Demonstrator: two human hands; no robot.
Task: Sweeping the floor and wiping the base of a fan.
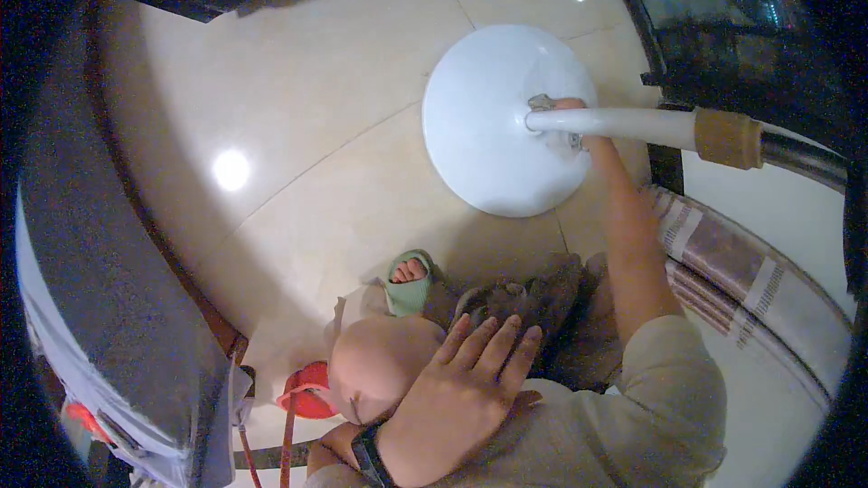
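A round, glossy white base of a floor stand rests on the tiles. Its white pole rises toward the right side of the view, through a brown collar into a dark section. Partly hidden behind that pole, my right hand presses a crumpled grey cloth against the base. My left hand, a dark band on its wrist, lies back up in front of my bent knee. Its fingers are slightly apart and nothing shows in them.
Beige floor tiles surround the base. To the left stands dark grey upholstered furniture; to the right, furniture with a striped cover. Dark glass panes are at the upper right. A red plastic object sits near my green slipper.
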